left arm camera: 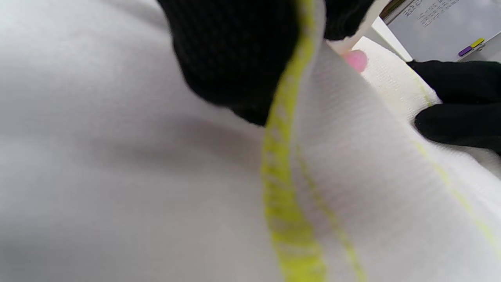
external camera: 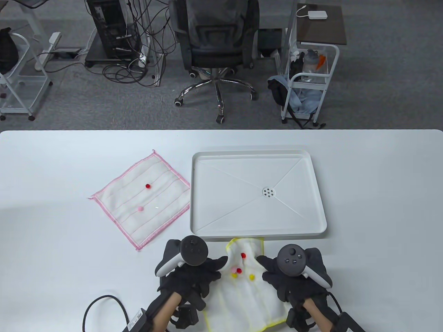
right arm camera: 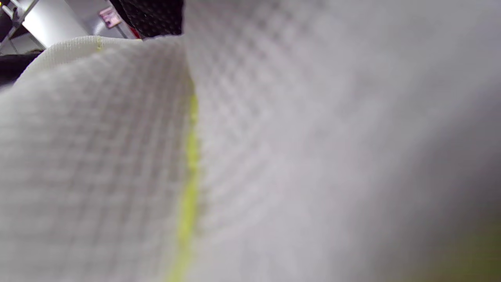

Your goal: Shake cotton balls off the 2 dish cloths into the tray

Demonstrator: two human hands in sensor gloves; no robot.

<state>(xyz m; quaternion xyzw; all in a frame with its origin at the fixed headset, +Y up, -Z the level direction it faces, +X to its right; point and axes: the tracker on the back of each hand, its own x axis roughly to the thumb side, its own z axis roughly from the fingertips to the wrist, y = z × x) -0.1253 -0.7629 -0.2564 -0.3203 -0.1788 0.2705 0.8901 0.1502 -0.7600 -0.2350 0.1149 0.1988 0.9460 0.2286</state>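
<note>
Both hands, left (external camera: pixel 188 273) and right (external camera: pixel 289 273), grip the yellow-edged cloth (external camera: pixel 247 294) by its sides, just beside the tray (external camera: pixel 258 231). Four cotton balls (external camera: pixel 243 255) sit in its sag (red, pink, two yellow). The pink-edged cloth (external camera: pixel 142 199) lies flat on the counter (external camera: pixel 52 224).

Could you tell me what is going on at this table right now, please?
A person in sensor gloves is holding the yellow-edged cloth by its sides, left hand and right hand, near the front rim of the white tray. Four small cotton balls sit gathered in its sagging middle. The tray holds none yet. The pink-edged cloth lies flat to the tray's left, untouched, with two balls on it.
</note>
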